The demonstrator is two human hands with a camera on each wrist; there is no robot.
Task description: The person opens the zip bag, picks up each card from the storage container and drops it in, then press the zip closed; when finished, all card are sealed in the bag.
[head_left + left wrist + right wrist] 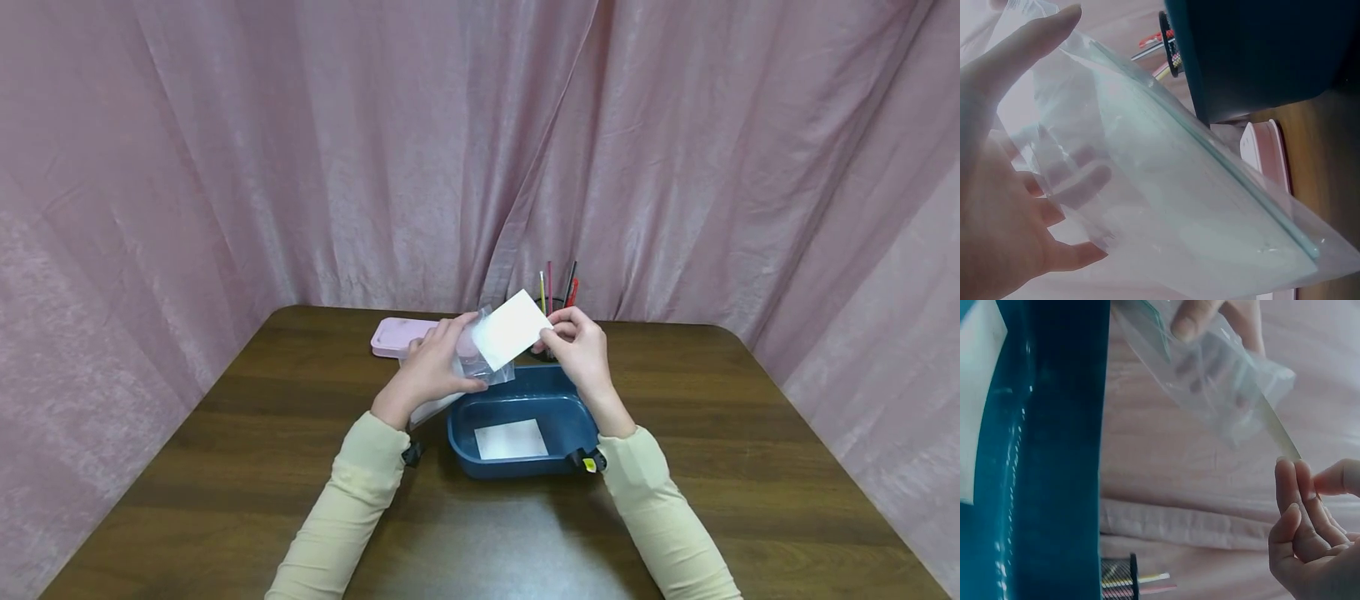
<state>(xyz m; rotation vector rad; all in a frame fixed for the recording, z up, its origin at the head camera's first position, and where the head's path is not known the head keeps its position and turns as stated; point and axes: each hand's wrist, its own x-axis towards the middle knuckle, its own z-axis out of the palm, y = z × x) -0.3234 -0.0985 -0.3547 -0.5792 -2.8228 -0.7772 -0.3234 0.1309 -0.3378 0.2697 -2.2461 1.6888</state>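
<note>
A clear plastic bag with a pale, flat, thin-edged thing inside is held in my left hand, thumb on one side and fingers on the other. At the bag's mouth, my right hand pinches the corner of a white card between thumb and fingers. The card's other end overlaps the bag; in the right wrist view that end lies within the plastic. Below the hands stands a dark blue tub, with another white card lying flat on its bottom.
Behind my left hand lies a pink case. A black mesh pen holder with pencils stands behind the tub. The brown wooden table reaches back to pink curtains.
</note>
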